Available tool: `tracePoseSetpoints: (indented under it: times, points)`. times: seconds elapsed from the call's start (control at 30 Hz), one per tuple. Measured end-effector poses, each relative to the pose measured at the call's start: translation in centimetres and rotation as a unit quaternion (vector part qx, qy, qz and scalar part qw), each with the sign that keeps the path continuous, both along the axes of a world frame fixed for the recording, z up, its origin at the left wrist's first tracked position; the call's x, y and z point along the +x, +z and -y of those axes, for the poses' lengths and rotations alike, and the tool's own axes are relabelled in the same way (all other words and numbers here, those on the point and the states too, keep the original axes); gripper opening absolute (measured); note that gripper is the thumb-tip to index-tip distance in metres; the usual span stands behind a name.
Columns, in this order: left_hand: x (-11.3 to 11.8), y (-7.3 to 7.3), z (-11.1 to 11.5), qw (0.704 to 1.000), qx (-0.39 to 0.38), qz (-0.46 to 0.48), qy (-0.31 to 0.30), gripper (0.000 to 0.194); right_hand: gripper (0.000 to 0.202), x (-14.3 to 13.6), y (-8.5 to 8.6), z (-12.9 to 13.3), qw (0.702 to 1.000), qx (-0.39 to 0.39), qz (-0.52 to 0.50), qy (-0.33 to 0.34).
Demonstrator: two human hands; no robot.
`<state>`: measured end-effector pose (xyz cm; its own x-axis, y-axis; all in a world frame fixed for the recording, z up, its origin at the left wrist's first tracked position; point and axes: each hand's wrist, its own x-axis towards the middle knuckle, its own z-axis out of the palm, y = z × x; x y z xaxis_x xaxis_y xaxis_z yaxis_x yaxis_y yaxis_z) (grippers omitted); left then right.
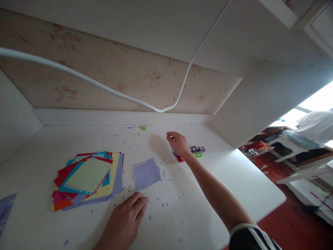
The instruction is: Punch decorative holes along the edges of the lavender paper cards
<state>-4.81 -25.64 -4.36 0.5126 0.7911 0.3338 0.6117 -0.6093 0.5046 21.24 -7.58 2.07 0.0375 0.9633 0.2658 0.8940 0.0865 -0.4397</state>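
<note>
My left hand (128,217) rests on the white table (203,208) with its fingers curled together. It lies just below a purple paper piece (147,174) with a notched edge, and nothing shows in its fingers. Farther out, my right hand (177,141) hovers over the table, thumb and fingers drawn together; whether something small sits between them is hidden. Beside its wrist stand small purple figures with round eyes (197,149) and green ones (199,154). A red piece (180,158) is partly covered by my wrist. A single green figure (143,127) stands near the back edge.
A fanned stack of coloured paper (88,175) lies at the left, with another purple sheet (5,210) at the far left edge. Purple paper bits (150,218) are scattered about. A white cable (114,92) hangs across the view. A person (316,126) is at the right.
</note>
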Motion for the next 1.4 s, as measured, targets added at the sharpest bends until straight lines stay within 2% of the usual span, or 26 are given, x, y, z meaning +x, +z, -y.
tracePoseSetpoints:
  times: [0.1, 0.17, 0.33, 0.5, 0.67, 0.83, 0.97, 1.07, 1.13, 1.2, 1.3, 1.4]
  points:
    - [0.0, 0.2, 0.0, 1.0, -0.014, -0.005, -0.01, 0.023, 0.038, -4.6, -0.2, -2.9, 0.999, -0.005, 0.006, 0.051]
    - [-0.1, 0.4, -0.1, 1.0, -0.023, -0.009, -0.014, 0.023, 0.046, -6.6, -0.4, -5.1, 0.998, -0.018, 0.015, 0.052]
    - [-0.3, 0.6, -0.4, 0.999, -0.045, 0.001, -0.025, 0.021, 0.06, -8.6, -1.6, -9.1, 0.996, -0.074, 0.028, 0.032]
    - [-0.5, 0.6, -0.7, 0.999, -0.038, 0.014, -0.018, 0.02, 0.052, -9.6, -3.0, -10.0, 0.99, -0.123, 0.036, 0.064]
    - [-0.4, 0.0, -0.8, 0.999, -0.028, 0.015, -0.013, 0.018, 0.058, -11.1, -3.0, -10.9, 0.992, -0.106, 0.033, 0.061]
    - [-0.5, 0.7, -0.7, 0.998, -0.059, 0.018, -0.003, 0.019, 0.032, -12.2, -2.4, -11.1, 0.989, -0.101, 0.027, 0.108]
    - [-0.7, 1.8, -0.4, 0.995, -0.096, 0.021, -0.006, 0.02, 0.02, -11.7, -2.4, -9.5, 0.988, -0.1, -0.004, 0.119]
    - [-0.8, 2.1, -0.3, 0.994, -0.099, 0.048, 0.006, 0.021, 0.028, -10.8, -2.4, -6.6, 0.984, -0.103, -0.049, 0.14]
    - [-1.0, 2.1, -0.3, 0.991, -0.083, 0.087, 0.051, 0.021, 0.038, -10.1, -2.3, -3.7, 0.978, -0.108, -0.085, 0.159]
    - [-1.3, 2.1, -0.6, 0.98, -0.076, 0.135, 0.123, 0.023, 0.047, -9.3, -2.0, -0.4, 0.964, -0.122, -0.137, 0.192]
    - [-1.8, 2.1, -1.1, 0.958, -0.093, 0.192, 0.193, 0.027, 0.061, -8.3, -1.3, 4.4, 0.873, -0.209, -0.328, 0.296]
    - [-2.0, 2.4, -1.3, 0.949, -0.122, 0.22, 0.191, 0.028, 0.066, -7.9, -1.0, 7.7, 0.807, -0.267, -0.421, 0.316]
